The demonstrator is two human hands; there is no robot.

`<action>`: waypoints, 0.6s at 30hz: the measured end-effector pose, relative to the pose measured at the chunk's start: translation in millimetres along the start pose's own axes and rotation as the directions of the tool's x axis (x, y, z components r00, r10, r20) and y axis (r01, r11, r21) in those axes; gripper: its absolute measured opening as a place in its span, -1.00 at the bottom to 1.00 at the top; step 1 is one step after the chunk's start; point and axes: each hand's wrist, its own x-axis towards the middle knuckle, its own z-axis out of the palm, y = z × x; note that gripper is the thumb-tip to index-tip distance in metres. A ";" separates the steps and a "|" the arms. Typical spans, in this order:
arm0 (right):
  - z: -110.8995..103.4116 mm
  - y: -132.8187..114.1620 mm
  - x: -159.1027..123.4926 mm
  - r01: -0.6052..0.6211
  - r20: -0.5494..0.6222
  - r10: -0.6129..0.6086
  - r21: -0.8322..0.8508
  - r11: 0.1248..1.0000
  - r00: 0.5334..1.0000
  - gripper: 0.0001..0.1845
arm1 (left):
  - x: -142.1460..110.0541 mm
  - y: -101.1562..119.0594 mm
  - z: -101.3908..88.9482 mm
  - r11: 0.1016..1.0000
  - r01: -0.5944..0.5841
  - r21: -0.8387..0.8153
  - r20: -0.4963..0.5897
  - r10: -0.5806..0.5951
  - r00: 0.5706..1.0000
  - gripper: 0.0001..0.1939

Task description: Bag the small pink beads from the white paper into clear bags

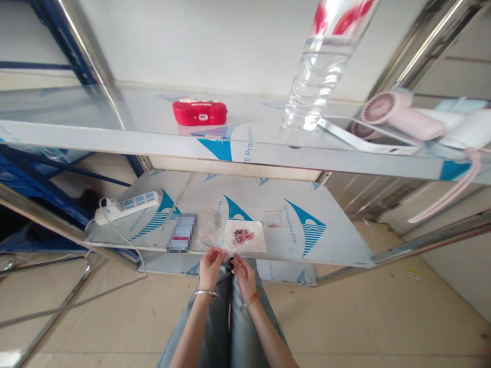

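We sit before a steel rack with our knees under the lower shelf (330, 240). Our left hand (210, 267) and right hand (244, 273) meet just in front of that shelf's front edge, fingertips pinched together over something small and clear between them; it is too tiny to tell what it is, so we cannot say for sure what either grip has closed on. A bracelet circles the left wrist and a thin band the right.

On the lower shelf, right behind our hands, lies a white sheet (245, 237) with a heap of pink beads (243, 235) on it. Just to the left of the sheet sits a clear plastic bag (210, 224), and further left of that a blurred-out flat object. To the right of the sheet, a little apart, lies a small bag (273, 219) with reddish bits inside. At the far left end of the shelf rests a white power strip (128, 206), its cord hanging off the edge.

On the upper shelf (115, 138) above stand a red case (199, 112), a clear water bottle (320, 76) and, at the right end, a pink handheld fan (399, 115)
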 end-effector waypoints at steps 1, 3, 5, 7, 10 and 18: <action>0.3 -6.6 1.6 -0.073 -0.007 0.074 0.070 0.995 0.997 -0.50 | -8.1 1.9 2.2 1.000 0.011 -0.027 -0.005 -0.011 1.000 -0.72; -0.6 -21.6 4.7 -0.154 0.003 0.156 0.150 0.977 0.988 -0.46 | -19.6 6.8 4.5 0.999 0.026 -0.045 -0.051 -0.028 0.998 -0.71; -3.5 -37.3 7.3 -0.197 0.053 0.190 0.189 0.962 0.980 -0.47 | -24.3 12.2 4.7 0.999 0.032 -0.038 -0.080 -0.035 0.996 -0.70; -7.5 -51.6 9.2 -0.243 0.117 0.222 0.209 0.947 0.968 -0.48 | -24.3 17.0 3.8 0.999 0.024 -0.030 -0.082 -0.026 0.996 -0.70; -12.8 -67.5 11.1 -0.260 0.175 0.226 0.204 0.944 0.958 -0.53 | -24.1 21.0 2.6 1.000 -0.006 0.002 -0.081 0.006 0.997 -0.70; -18.5 -87.1 11.6 -0.240 0.217 0.203 0.159 0.958 0.955 -0.61 | -39.6 34.6 5.2 0.958 -0.117 0.260 -0.205 0.173 0.963 -0.33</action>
